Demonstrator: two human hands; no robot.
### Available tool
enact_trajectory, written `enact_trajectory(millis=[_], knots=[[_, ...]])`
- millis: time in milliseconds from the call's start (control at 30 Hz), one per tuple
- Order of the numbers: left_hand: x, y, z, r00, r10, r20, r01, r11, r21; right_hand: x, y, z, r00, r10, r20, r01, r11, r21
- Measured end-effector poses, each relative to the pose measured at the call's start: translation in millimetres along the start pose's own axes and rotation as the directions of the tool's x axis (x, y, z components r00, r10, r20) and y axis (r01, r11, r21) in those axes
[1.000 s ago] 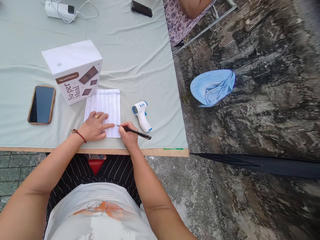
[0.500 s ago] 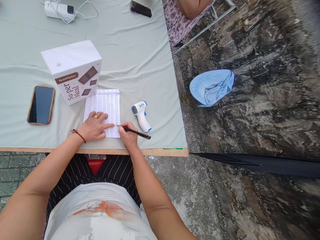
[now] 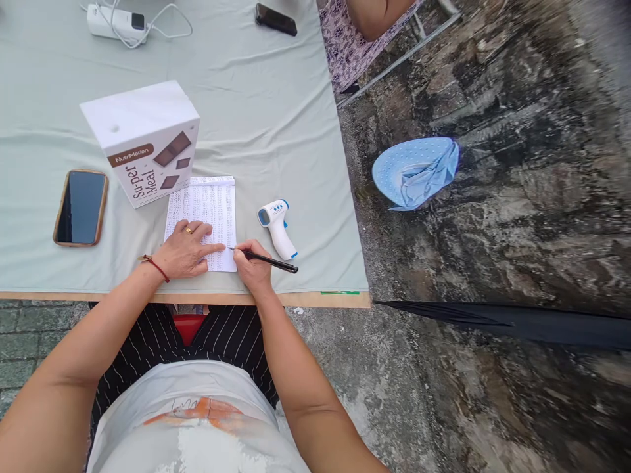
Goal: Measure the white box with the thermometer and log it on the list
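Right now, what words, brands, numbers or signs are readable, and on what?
"NutriMotion": brown label on the white carton.
"Su-per Meal": same carton's front.
Too small to read: rows on the paper sheet, markings on the infrared thermometer.
Unclear: script-like line on the white shirt.

A pale green cloth, creased in long soft folds, covers the bench, whose light brown edge shows along the near side with a short green strip toward the right corner. Close to that edge lies a sheet of paper filled with small printed columns. A white NutriMotion box stands upright at its upper left, and a white-and-blue handheld thermometer lies to its right. Left of the box is a brown-cased phone; farther back are a white device with its looped cable and a small black object
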State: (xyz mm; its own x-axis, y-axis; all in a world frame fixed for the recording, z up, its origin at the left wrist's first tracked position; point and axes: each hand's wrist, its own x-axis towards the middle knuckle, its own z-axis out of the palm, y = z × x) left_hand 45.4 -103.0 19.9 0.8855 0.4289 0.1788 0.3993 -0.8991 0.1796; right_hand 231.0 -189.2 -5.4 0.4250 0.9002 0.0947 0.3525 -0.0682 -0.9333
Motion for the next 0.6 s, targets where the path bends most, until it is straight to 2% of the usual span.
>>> enact_trajectory(millis=[600], knots=[[0.4, -0.1, -0.1, 1.000, 0.009, 0.005, -0.009, 0.999, 0.035, -1.2, 3.5, 0.1, 1.000, -0.007, -0.019, 0.007, 1.000, -0.019]])
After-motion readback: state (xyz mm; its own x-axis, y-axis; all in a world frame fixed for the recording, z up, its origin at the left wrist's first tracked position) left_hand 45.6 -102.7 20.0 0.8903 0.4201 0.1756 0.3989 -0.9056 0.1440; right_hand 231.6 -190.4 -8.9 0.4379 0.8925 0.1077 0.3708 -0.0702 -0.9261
